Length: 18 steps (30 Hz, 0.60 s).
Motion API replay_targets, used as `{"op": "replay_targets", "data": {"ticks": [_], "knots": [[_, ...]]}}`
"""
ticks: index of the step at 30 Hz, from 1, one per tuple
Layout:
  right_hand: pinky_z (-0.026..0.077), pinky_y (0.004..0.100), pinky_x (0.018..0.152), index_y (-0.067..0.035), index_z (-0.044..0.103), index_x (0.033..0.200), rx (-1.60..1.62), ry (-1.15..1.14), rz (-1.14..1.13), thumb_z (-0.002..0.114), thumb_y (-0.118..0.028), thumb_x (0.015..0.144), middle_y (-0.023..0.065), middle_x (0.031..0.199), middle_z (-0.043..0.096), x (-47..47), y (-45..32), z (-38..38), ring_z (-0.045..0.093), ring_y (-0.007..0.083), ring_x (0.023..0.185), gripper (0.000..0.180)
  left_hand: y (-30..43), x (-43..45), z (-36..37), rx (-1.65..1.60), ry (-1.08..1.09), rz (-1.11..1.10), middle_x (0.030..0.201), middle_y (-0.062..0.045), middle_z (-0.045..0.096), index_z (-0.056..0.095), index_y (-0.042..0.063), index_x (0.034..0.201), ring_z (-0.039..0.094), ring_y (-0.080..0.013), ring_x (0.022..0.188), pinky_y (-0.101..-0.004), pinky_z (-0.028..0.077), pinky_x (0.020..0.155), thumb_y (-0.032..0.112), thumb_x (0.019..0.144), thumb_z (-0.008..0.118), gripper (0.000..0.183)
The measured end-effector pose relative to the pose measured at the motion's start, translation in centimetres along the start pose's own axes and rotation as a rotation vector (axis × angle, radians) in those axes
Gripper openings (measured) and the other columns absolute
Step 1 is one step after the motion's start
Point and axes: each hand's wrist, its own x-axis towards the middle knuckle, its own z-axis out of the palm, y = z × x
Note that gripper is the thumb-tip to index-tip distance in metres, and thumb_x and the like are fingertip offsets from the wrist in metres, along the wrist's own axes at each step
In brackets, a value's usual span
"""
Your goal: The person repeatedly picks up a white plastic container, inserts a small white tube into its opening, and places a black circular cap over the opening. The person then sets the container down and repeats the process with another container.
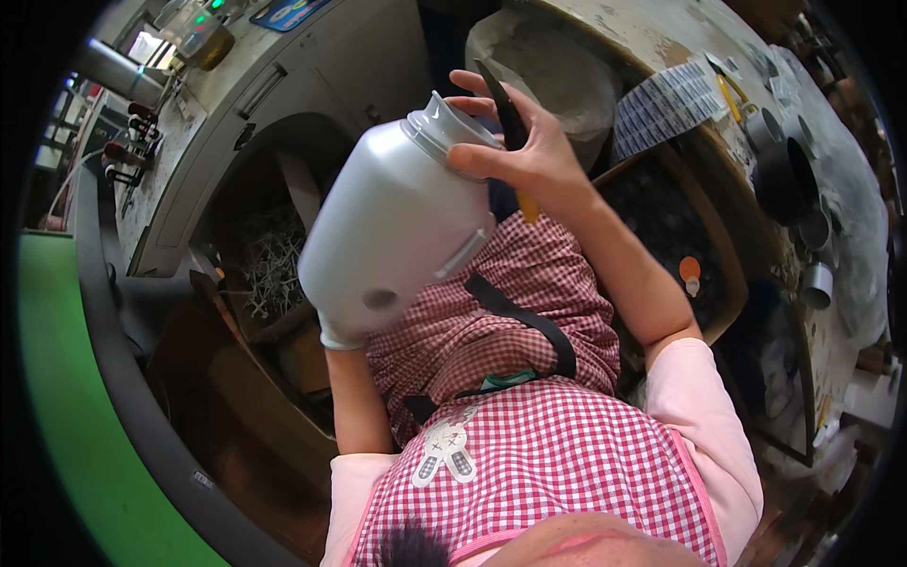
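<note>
A glossy silver-grey hollow plastic housing (386,220) tilts in front of my lap, its ringed neck up and to the right. A round dark spot (380,299) marks its lower side. My left hand is mostly hidden behind the housing; a pale glove cuff (343,339) shows under the lower left end, and the hand appears to support it from there. My right hand (528,145), bare, has its thumb on the neck rim. It also grips a knife-like tool (504,106) with a dark pointed blade and a yellow handle end, the blade pointing up.
White plastic scraps (273,266) fill a carton at the left, below a worn cabinet bench (181,135). On the right-hand bench lie a label sheet (666,106), yellow-handled pliers or cutters (730,96) and several grey cups (817,285). Clear plastic sheeting (545,64) hangs ahead. A dark-lined box (669,212) stands right.
</note>
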Motion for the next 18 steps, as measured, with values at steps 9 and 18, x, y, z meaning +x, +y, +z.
{"op": "replay_targets", "data": {"ticks": [9, 18], "knots": [[0.052, 0.0417, 0.094, 0.000, 0.068, 0.129, -1.211, 0.082, -0.175, 0.058, -0.053, 0.101, 0.0237, 0.121, 0.069, 18.8, 5.3, -21.8, 0.066, 0.0321, 0.112, 0.061, 10.4, 1.9, -4.3, -0.178, 0.308, -0.064, 0.136, -0.015, 0.068, 0.063, -0.004, 0.137, 0.067, -0.0215, 0.120, -0.0313, 0.054, 0.101, 0.008, 0.102, 0.062, 0.036], [0.043, 0.0468, 0.111, 0.004, 0.063, 0.133, -2.117, 0.307, -0.386, 0.047, -0.036, 0.110, 0.0263, 0.135, 0.063, 17.3, 10.4, -33.1, 0.058, 0.0420, 0.126, 0.049, 11.7, 7.9, -34.0, 1.241, 0.833, 0.298, 0.139, -0.020, 0.062, 0.063, -0.007, 0.129, 0.065, -0.0269, 0.119, -0.0436, 0.055, 0.097, 0.027, 0.104, 0.059, 0.042]]}}
